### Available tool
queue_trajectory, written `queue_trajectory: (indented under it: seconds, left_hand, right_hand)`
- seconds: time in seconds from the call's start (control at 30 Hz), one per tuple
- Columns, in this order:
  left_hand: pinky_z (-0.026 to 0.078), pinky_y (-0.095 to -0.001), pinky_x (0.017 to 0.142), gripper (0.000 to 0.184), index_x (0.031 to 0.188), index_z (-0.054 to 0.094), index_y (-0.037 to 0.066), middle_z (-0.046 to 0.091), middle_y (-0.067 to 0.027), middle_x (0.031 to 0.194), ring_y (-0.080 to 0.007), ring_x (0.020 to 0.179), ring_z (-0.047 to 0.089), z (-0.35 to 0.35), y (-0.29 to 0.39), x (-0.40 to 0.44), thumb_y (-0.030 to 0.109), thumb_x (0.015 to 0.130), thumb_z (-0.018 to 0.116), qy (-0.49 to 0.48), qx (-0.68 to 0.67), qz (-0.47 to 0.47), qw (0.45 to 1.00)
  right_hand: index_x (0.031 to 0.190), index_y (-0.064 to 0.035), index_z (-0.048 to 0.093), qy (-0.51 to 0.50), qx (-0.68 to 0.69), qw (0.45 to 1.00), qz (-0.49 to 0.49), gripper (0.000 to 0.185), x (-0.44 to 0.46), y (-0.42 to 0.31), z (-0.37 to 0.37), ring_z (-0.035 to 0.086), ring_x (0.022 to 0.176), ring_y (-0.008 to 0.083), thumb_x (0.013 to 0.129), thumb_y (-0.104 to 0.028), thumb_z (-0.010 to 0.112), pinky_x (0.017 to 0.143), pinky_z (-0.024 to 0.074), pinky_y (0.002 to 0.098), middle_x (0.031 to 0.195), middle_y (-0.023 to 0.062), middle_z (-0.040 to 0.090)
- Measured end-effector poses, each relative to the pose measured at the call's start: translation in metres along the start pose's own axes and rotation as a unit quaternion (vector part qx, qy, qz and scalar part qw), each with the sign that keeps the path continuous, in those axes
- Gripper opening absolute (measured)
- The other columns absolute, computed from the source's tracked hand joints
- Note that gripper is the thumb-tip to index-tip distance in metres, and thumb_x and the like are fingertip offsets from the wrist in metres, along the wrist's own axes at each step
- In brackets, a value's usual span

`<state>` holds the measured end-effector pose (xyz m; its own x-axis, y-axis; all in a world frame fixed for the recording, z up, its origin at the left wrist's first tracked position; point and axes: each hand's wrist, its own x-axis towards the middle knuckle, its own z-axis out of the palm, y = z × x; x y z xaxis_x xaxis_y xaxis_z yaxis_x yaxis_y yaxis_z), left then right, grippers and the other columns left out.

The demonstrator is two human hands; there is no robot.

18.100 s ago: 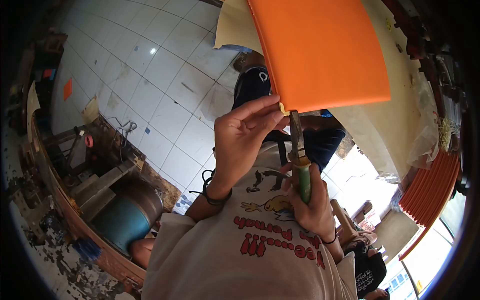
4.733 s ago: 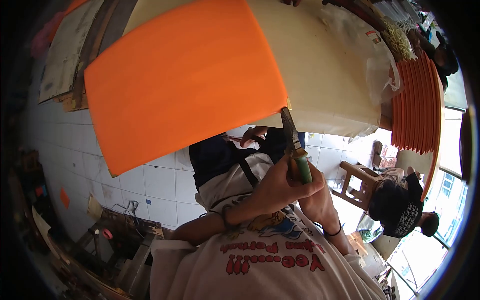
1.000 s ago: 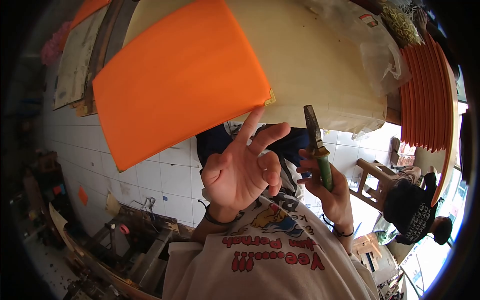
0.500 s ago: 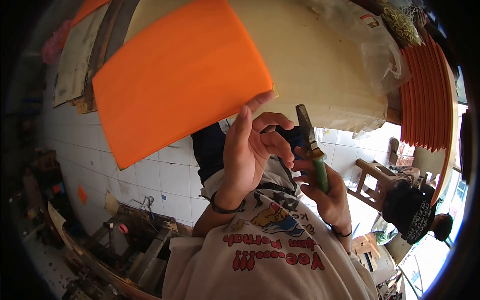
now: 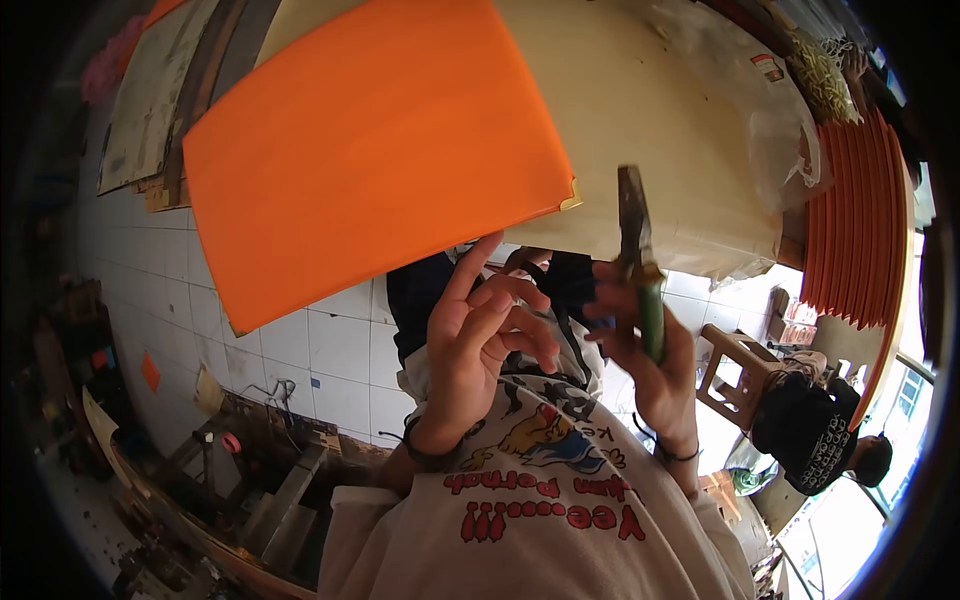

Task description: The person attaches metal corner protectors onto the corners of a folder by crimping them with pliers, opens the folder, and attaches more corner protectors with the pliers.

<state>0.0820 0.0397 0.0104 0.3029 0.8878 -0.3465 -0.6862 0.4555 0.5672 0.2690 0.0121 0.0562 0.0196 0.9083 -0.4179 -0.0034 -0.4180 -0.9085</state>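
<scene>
A large orange folder (image 5: 380, 150) lies on the tan-covered table (image 5: 650, 150), its near edge jutting over the floor. Brass-coloured metal caps its right corner (image 5: 571, 194), and another small one shows at the lower left corner. Below the near edge is my left hand (image 5: 478, 335), palm up and fingers spread, its raised index fingertip at the folder's edge. My right hand (image 5: 652, 365) holds pliers (image 5: 634, 220) by their green handle, jaws pointing up, to the right of the corner and apart from the folder.
Orange folders (image 5: 855, 230) are stacked at the right. Clear plastic (image 5: 785, 150) lies on the table's right part. A person in black (image 5: 805, 425) sits beyond a wooden stool (image 5: 735, 375). Boards (image 5: 155, 100) stand at the left; a cluttered wooden bench (image 5: 290, 510) is at lower left.
My left hand has moved from the metal corner down and left along the folder's edge. The pliers have moved up and slightly right. Earlier, their jaws were at the corner.
</scene>
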Motion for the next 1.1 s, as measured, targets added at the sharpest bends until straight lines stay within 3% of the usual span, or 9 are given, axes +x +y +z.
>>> queue_trajectory:
  seconds: [0.13,0.3,0.37,0.43,0.53,0.67,0.8,0.9,1.1]
  left_hand:
    - [0.059,-0.0352,0.057,0.061,0.152,0.016,0.001,0.061,-0.0208,0.107,-0.0274,0.072,0.068,-0.008,0.001,0.0,0.02,0.1,0.043,-0.064,-0.08,-0.009,0.995]
    - [0.059,-0.035,0.06,0.058,0.152,0.018,0.0,0.06,-0.0232,0.115,-0.0274,0.074,0.068,-0.006,0.009,-0.004,0.018,0.101,0.039,-0.094,-0.093,0.031,0.991]
    - [0.059,-0.0353,0.06,0.058,0.152,0.019,0.0,0.06,-0.0236,0.115,-0.0273,0.074,0.068,-0.013,0.01,-0.002,0.018,0.101,0.039,-0.095,-0.109,0.026,0.989]
    - [0.059,-0.0353,0.062,0.057,0.151,0.02,-0.001,0.06,-0.0237,0.115,-0.027,0.076,0.068,-0.015,0.009,-0.002,0.019,0.101,0.04,-0.072,-0.099,0.032,0.992]
    - [0.058,-0.0355,0.064,0.056,0.149,0.024,-0.003,0.06,-0.0239,0.114,-0.0267,0.08,0.068,-0.012,0.013,-0.003,0.02,0.101,0.04,-0.032,-0.022,0.048,0.998]
    - [0.059,-0.0367,0.061,0.06,0.145,0.026,-0.011,0.061,-0.0218,0.112,-0.0287,0.081,0.067,-0.018,0.022,0.002,0.022,0.097,0.042,0.007,0.041,0.048,0.998]
    - [0.058,-0.0388,0.066,0.062,0.144,0.028,-0.012,0.061,-0.0241,0.114,-0.0306,0.089,0.067,-0.028,0.031,0.001,0.025,0.097,0.043,-0.082,-0.057,0.026,0.995]
    - [0.057,-0.0379,0.075,0.053,0.146,0.032,-0.004,0.059,-0.0257,0.119,-0.0294,0.094,0.066,-0.022,0.03,-0.001,0.022,0.101,0.042,-0.117,-0.003,-0.012,0.993]
    - [0.056,-0.0366,0.081,0.053,0.145,0.032,-0.004,0.056,-0.022,0.125,-0.0258,0.101,0.065,0.008,0.016,0.018,0.025,0.103,0.045,-0.073,0.04,0.022,0.996]
  right_hand:
    - [0.128,0.007,0.049,0.0,0.063,0.995,-0.075,0.046,0.032,-0.011,0.017,0.059,0.099,0.0196,0.082,0.008,0.047,0.09,0.048,0.0328,0.123,0.0136,0.058]
    - [0.127,0.0086,0.047,0.02,0.012,0.991,-0.132,0.048,0.051,-0.015,0.023,0.054,0.1,0.0199,0.079,0.011,0.043,0.074,0.056,0.0341,0.116,0.0145,0.054]
    - [0.121,0.0062,0.053,0.041,0.001,0.989,-0.143,0.045,0.054,-0.015,0.027,0.054,0.098,0.0159,0.077,0.006,0.049,0.077,0.0478,0.028,0.127,0.0145,0.055]
    - [0.121,0.0049,0.053,0.036,-0.006,0.99,-0.139,0.045,0.058,-0.018,0.028,0.055,0.096,0.0148,0.077,0.006,0.049,0.075,0.048,0.0273,0.123,0.0141,0.054]
    - [0.127,0.004,0.048,0.004,-0.016,0.993,-0.115,0.049,0.062,-0.025,0.026,0.054,0.091,0.0158,0.079,0.01,0.043,0.069,0.0559,0.0313,0.103,0.0127,0.053]
    - [0.124,0.0025,0.051,-0.001,-0.003,0.995,-0.095,0.045,0.059,-0.029,0.027,0.053,0.086,0.0135,0.079,0.008,0.045,0.07,0.0525,0.0281,0.099,0.0101,0.053]
    - [0.119,0.0007,0.055,-0.005,0.049,0.993,-0.107,0.043,0.057,-0.026,0.025,0.052,0.082,0.0117,0.076,0.006,0.05,0.068,0.0472,0.0241,0.098,0.0082,0.053]
    - [0.116,-0.0011,0.057,0.007,0.084,0.992,-0.093,0.042,0.055,-0.027,0.023,0.052,0.083,0.0103,0.074,0.004,0.053,0.062,0.0434,0.0219,0.102,0.0081,0.055]
    - [0.113,-0.0027,0.056,0.012,0.152,0.984,-0.091,0.041,0.051,-0.034,0.025,0.054,0.088,0.0095,0.073,0.005,0.054,0.058,0.0404,0.0213,0.131,0.0145,0.053]
